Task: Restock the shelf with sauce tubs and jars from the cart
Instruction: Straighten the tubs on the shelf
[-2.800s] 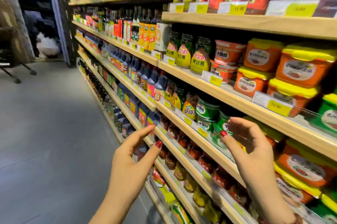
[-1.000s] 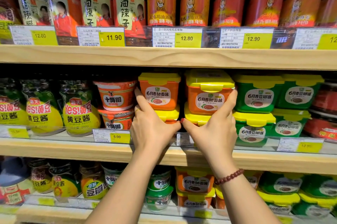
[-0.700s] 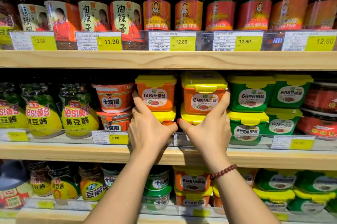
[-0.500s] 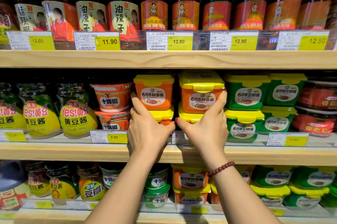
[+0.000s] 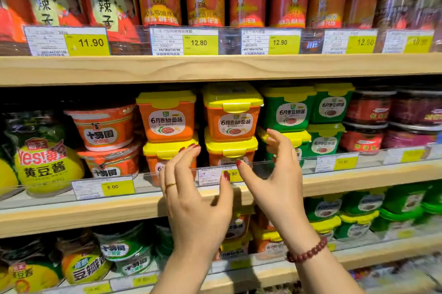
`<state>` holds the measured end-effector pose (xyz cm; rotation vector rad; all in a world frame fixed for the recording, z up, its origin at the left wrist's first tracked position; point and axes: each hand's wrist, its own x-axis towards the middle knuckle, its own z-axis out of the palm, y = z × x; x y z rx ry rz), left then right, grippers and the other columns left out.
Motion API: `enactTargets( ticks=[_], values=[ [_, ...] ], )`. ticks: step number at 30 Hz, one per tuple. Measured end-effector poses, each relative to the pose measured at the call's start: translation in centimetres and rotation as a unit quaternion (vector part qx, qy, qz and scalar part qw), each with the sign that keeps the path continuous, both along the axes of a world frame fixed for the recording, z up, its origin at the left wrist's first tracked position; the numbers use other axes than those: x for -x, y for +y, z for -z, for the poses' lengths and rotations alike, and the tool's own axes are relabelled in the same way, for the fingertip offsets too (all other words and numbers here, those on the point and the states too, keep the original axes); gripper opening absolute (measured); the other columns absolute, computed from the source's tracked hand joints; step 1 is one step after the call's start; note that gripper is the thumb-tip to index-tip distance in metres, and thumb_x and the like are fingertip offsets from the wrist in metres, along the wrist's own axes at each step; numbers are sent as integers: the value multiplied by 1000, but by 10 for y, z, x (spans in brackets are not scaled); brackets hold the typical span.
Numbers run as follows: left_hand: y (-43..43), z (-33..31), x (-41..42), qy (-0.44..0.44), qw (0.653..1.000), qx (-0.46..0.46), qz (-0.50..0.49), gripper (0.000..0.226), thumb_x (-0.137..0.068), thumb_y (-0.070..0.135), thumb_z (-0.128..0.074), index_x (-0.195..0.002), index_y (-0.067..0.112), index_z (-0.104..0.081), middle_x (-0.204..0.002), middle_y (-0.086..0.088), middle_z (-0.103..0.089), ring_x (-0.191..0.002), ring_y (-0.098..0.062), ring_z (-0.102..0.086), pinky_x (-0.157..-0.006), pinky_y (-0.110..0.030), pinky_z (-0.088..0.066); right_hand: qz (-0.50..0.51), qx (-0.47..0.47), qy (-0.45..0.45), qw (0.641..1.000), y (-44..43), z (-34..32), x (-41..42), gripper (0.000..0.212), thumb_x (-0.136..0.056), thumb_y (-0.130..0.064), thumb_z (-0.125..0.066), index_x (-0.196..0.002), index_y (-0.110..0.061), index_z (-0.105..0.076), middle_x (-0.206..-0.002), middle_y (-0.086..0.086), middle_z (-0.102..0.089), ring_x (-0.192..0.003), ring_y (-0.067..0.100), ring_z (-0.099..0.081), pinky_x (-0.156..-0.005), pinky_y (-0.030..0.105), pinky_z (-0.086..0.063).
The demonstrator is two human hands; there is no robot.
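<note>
Orange sauce tubs stacked on the middle shelf

Two orange tubs (image 5: 231, 123) with yellow lids sit stacked on the wooden shelf (image 5: 95, 212); left hand (image 5: 191, 200) and right hand (image 5: 275, 181) hover open-fingered, holding nothing.

Light wooden shelf boards (image 5: 215, 67) run straight across, one at 12 o'clock, one through the middle (image 5: 95, 210) and one low at 6 o'clock (image 5: 358, 257). Clear plastic strips (image 5: 263, 164) stand along their front edges with yellow price tags (image 5: 87, 42). The space behind each board is dark
</note>
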<state>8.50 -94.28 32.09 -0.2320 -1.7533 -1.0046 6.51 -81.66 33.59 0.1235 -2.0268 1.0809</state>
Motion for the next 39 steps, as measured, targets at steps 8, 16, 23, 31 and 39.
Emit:
enactTargets(
  ticks=[8, 16, 23, 31, 39],
  values=[
    [79, 0, 8, 25, 988, 32, 146, 43, -79, 27, -60, -119, 8, -61, -116, -1, -59, -109, -6, -54, -96, -6, -36, 91, 20, 65, 994, 80, 7, -12, 44, -77, -20, -75, -117, -14, -57, -111, -2, -55, -109, 16, -53, -92, 29, -44],
    [145, -8, 35, -31, 998, -3, 56, 92, -73, 20, -77, -147, 9, -24, -145, -12, -33, -130, -13, -29, -101, -11, -21, 96, -9, -26, 995, 158, -13, 24, 78, -73, -26, -80, -137, -9, -39, -129, 8, -43, -126, 24, -41, -106, 36, -37],
    [167, -26, 52, -133, 986, -10, -104, 101, -71, 41, -75, -149, 10, -18, -150, -9, -26, -134, -23, -29, -105, -29, -29, 75, -45, -141, 986, 167, -41, 66, 95, -64, -43, -83, -130, 1, -32, -130, 21, -41, -122, 38, -43, -101, 43, -43],
    [189, -34, 59, -237, 954, -23, -182, 110, -69, 59, -68, -148, 9, -10, -154, -9, -20, -140, -25, -20, -109, -37, -30, 61, -29, -225, 972, 164, -43, 91, 50, -63, -52, -76, -83, -7, -67, -101, 16, -66, -99, 35, -61, -71, 36, -55],
    [192, -34, 63, -234, 952, -31, -193, 110, -69, 55, -72, -148, 3, -15, -148, -13, -34, -139, -25, -23, -108, -36, -31, 61, 0, -215, 975, 166, -48, 80, 64, -56, -58, -80, -90, -5, -66, -99, 13, -67, -94, 33, -64, -71, 40, -58]
  ],
)
